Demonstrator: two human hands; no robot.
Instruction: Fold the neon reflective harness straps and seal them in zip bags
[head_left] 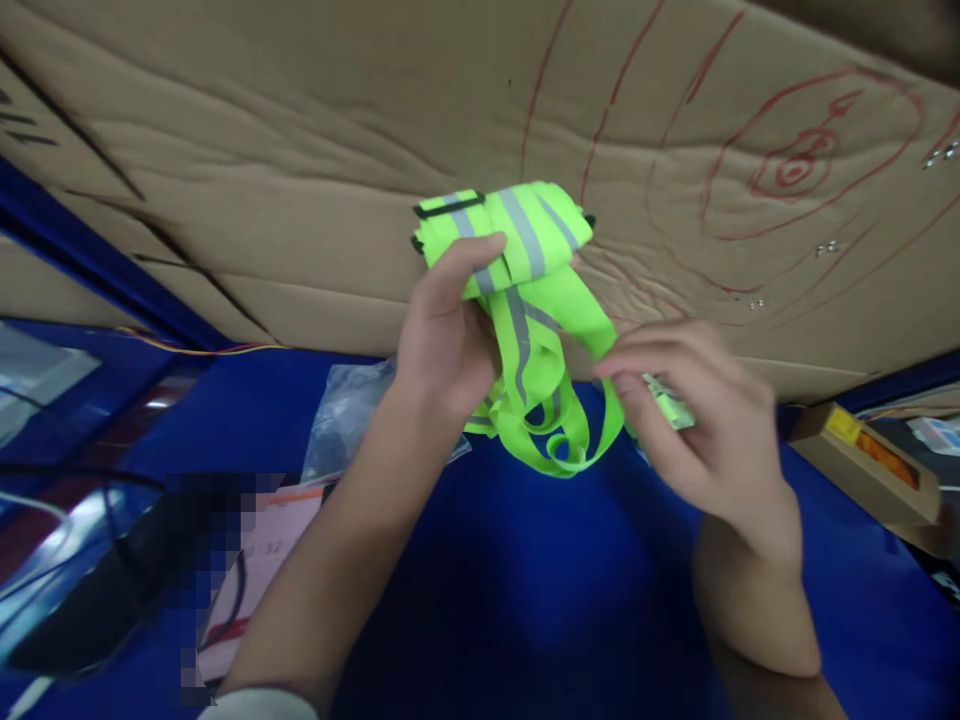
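Currently clutching a folded neon-yellow reflective strap bundle (551,225) in the left hand (446,335), with loose loops (551,360) trailing between both hands. Meeting their edge with the right hand (701,415), drawn narrow but too blurred to tell whether gripping. Facing a red-marked cardboard panel (300,130) beyond both hands, with a plastic bag (337,410) left of the left hand and a windowed cardboard box (866,485) right of the other.

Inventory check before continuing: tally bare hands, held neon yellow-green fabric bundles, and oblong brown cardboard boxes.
Left hand and right hand, both bare: 2
Neon yellow-green fabric bundle with grey stripes: 1
Oblong brown cardboard box showing orange: 1
Total: 4
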